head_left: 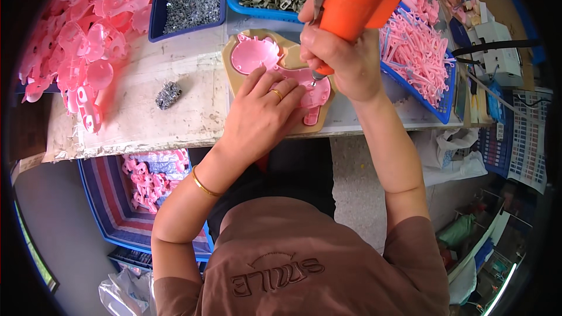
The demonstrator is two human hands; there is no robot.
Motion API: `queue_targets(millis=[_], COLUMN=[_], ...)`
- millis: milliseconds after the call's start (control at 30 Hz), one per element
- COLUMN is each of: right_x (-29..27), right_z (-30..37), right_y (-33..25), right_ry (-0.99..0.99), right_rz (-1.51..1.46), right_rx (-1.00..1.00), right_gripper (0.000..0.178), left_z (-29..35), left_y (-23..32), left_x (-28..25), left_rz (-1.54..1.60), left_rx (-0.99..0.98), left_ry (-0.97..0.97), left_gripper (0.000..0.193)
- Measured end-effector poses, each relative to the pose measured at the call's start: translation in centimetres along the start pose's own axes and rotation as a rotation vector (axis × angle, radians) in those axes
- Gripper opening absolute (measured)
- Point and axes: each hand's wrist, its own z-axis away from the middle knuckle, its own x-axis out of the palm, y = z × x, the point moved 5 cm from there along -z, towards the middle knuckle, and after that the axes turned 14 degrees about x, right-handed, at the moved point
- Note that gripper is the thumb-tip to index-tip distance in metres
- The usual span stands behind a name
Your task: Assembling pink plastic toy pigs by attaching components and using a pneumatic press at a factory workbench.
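Pink plastic shell point(298, 74) lies in a tan fixture point(291, 57) at the near edge of the worktable point(126, 120). The left hand point(260, 108) rests palm down over its near middle, fingers slightly parted, hiding part of it. The right hand point(338, 52) is wrapped around an orange power screwdriver point(354, 3), whose tip points down at the shell's right part; the tool's body blocks the view of the table's far right. Left of the fixture, well apart, sits a small loose pile of screws point(168, 95). A heap of pink molded parts point(88, 41) crowds the far left.

Beyond the fixture, a dark blue tray point(187, 33) holds small silvery screws, and a lighter blue tray point(266, 13) beside it holds olive-grey metal clips. At right, a blue basket point(417, 98) brims with slim pink pieces. Below the table at left, a striped bin point(117, 210) contains more pink parts.
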Motion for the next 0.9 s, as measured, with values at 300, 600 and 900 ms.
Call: queue_targets(millis=[300,600,900], right_x=[0.0,2.9,5.4], right_z=[0.1,-0.6,-3.0], right_y=[0.9,-2.1,-14.5], right_ry=[0.041,-0.122,0.134], right_rz=[0.051,0.189,0.652], right_rx=[-0.115,-0.108,-0.553], right_gripper=[0.016,0.038,0.038], left_z=[-0.1,0.5,4.1], left_y=[0.0,0.8,2.8], left_x=[0.1,-1.6,-3.3], left_rz=[-0.007,-0.027,0.007], left_rx=[0.003,-0.007,-0.017], left_ry=[-0.003,0.057,0.180], left_gripper=[0.034,0.034,0.029])
